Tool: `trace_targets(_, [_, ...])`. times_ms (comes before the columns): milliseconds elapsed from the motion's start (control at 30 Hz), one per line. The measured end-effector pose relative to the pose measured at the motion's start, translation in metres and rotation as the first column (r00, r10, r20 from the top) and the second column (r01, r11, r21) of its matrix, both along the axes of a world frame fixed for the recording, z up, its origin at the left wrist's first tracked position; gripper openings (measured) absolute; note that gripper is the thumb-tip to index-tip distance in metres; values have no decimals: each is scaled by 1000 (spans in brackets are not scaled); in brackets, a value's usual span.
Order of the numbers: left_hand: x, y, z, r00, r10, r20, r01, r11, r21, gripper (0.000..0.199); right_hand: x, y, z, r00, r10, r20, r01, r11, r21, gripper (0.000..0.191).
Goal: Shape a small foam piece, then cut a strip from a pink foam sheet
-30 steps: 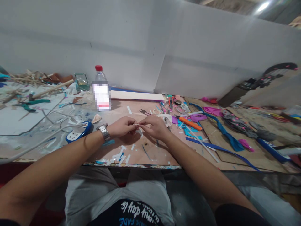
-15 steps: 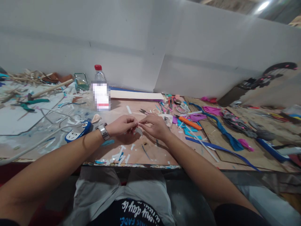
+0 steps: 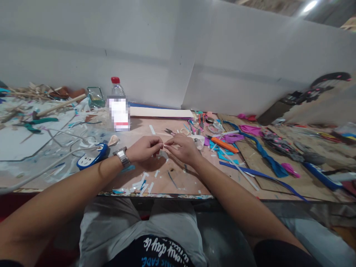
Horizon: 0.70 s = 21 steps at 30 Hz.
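Note:
Above the middle of the worktable [image 3: 178, 181], my left hand [image 3: 146, 149] and my right hand [image 3: 183, 148] meet fingertip to fingertip. Both are closed in a pinch. Something small and pale sits between the fingertips, too tiny to name. Just below the fingers shows a whitish, translucent curved piece [image 3: 164, 155]; whether it hangs from the hands or lies on the table I cannot tell. A metal watch [image 3: 122, 156] is on my left wrist. Small scissors [image 3: 170, 131] lie behind my right hand.
To the left are a blue and white power strip [image 3: 93, 155], its cable, a red-capped bottle [image 3: 118, 107] and green-handled pliers [image 3: 33, 124]. On the right lie an orange utility knife [image 3: 224, 144], a blue ribbon [image 3: 264, 174] and coloured scraps. White paper strips [image 3: 141, 185] lie near the front edge.
Both hands stay pinched together in nearly the same place. My left hand's fingers have shifted slightly, and the whitish piece below them looks a little different in position.

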<state>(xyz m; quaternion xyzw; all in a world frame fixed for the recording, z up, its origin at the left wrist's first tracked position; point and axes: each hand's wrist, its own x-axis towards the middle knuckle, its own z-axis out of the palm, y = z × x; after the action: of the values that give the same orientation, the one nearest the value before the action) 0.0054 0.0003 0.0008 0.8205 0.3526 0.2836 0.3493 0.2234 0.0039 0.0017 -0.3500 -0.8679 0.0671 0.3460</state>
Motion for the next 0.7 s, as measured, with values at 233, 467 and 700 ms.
trace_targets(233, [-1,0,1,991,45,-128,-4,953,303,27,0,0,0,998,59,-5,-59,998,8,9])
trace_targets(467, [-5,5,-3,973,77,-216,17,915,404,29,1,-1,-1,997,77,-9,-78,996,-32,10])
trace_targets(700, [-4,2,2,960,81,-268,55,883,466,28,-1,-5,5,997,66,-27,-68,993,-94,10])
